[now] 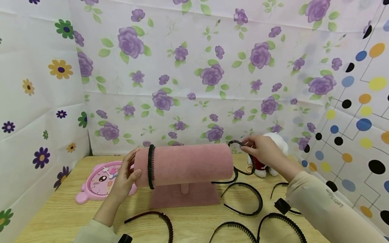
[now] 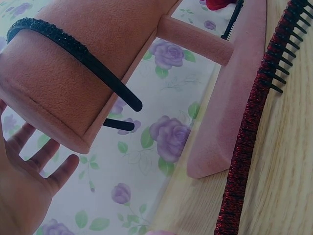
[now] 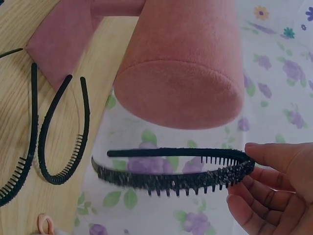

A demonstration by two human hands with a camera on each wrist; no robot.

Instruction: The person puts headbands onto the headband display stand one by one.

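Observation:
A pink velvet roll stand (image 1: 188, 163) lies crosswise on the table, with a black toothed headband (image 1: 151, 167) around its left part. My left hand (image 1: 124, 175) touches the roll's left end, its thumb in front. In the left wrist view, its fingers (image 2: 61, 176) are spread beside that end. At the right end, my right hand (image 1: 258, 148) pinches another black headband (image 3: 171, 181) between thumb and fingers. This sparkly, toothed headband is held apart from the roll's flat end (image 3: 178, 95) in the right wrist view.
Several black headbands lie on the wooden table at the right, one of them (image 1: 258, 199) near the stand's base (image 1: 185, 197). A dark red headband (image 1: 164, 216) lies in front. A pink clock (image 1: 101, 180) is at left; a white plush toy (image 1: 276, 143) sits behind my right hand.

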